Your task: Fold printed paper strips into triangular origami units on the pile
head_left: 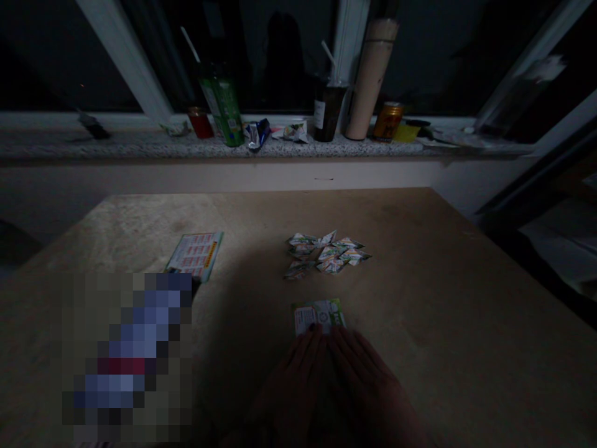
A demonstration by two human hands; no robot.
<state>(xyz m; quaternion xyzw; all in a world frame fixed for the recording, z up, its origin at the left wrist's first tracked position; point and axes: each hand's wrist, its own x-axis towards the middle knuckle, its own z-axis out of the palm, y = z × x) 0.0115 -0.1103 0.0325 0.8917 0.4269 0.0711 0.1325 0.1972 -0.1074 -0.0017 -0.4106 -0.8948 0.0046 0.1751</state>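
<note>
A small printed paper sheet (321,312), green and white, lies on the wooden table in front of me. My left hand (301,367) rests on its near part, fingers stretched forward and flat. Beside it my right hand (366,370) presses on the same sheet, also flat with fingers extended. The sheet's near edge is hidden under both hands. Beyond it sits a cluster of several folded paper pieces (332,252) with pointed ends, printed in similar colours.
A stack of printed sheets (198,252) lies at the left of the table (415,218), near a pixelated blue object (135,342). The granite windowsill (153,146) holds a green bottle (228,115), a dark drink cup (329,112), a tall pinkish flask (373,78) and an orange can (388,121).
</note>
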